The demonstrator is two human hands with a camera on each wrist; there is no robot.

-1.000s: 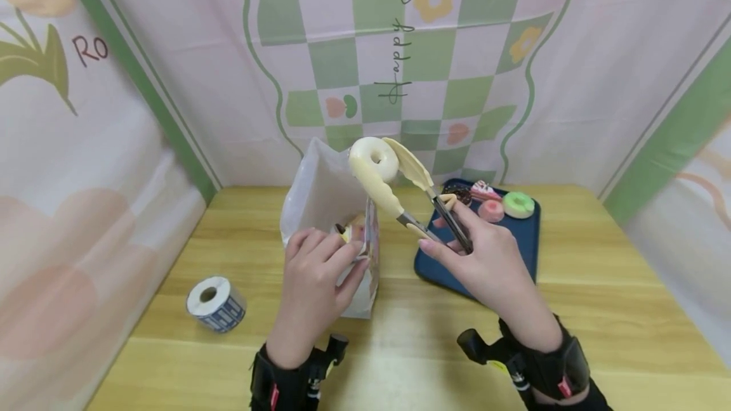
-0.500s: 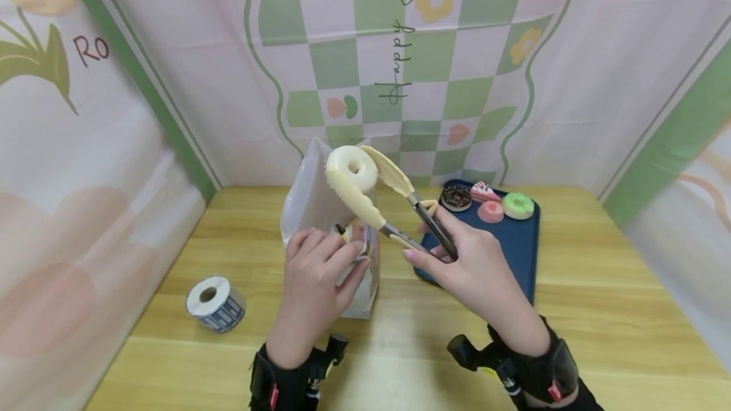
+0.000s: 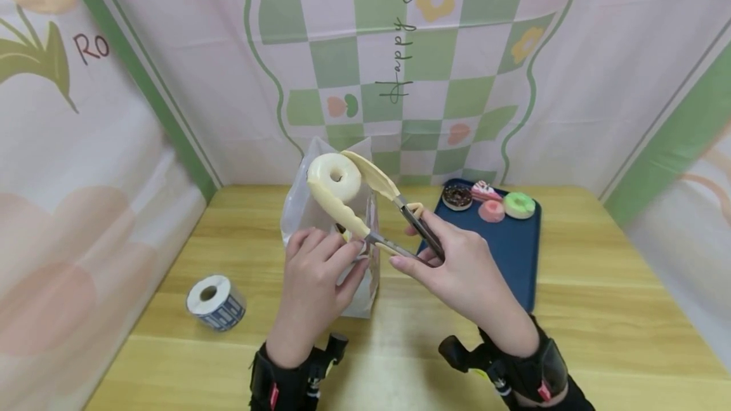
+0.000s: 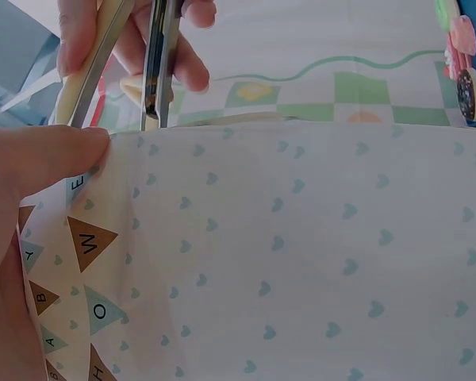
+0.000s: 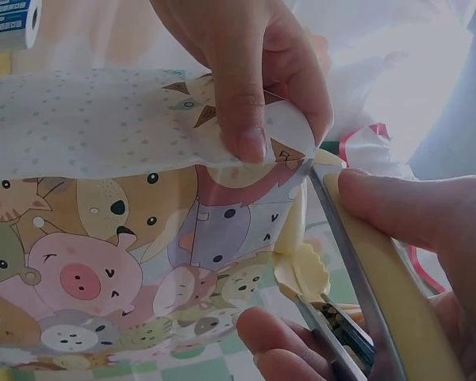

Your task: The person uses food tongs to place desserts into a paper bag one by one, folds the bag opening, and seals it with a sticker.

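My left hand (image 3: 320, 271) pinches the near rim of a white paper bag (image 4: 301, 238), which stands upright with its mouth spread. Its side, in the right wrist view, carries cartoon animals. In my right hand (image 3: 462, 271) I hold tongs (image 3: 422, 227) with cream-coloured tips. Between those tips a white ring doughnut (image 3: 334, 176) is clasped, above the bag's mouth in the head view. Something small and partly dark shows inside the bag, mostly hidden behind my left hand.
A blue tray (image 3: 508, 259) lies to the right, bearing a chocolate doughnut (image 3: 457, 197), a pink-and-white cake (image 3: 485, 191), a small pink piece (image 3: 492, 210) and a green doughnut (image 3: 518, 205). At left stands a label roll (image 3: 216, 303). Printed cloth (image 3: 445, 81) hangs behind the table.
My right hand has moved left and slightly down with the tongs, carrying the white doughnut from the bag's right side to over its mouth. My left hand has stayed put.
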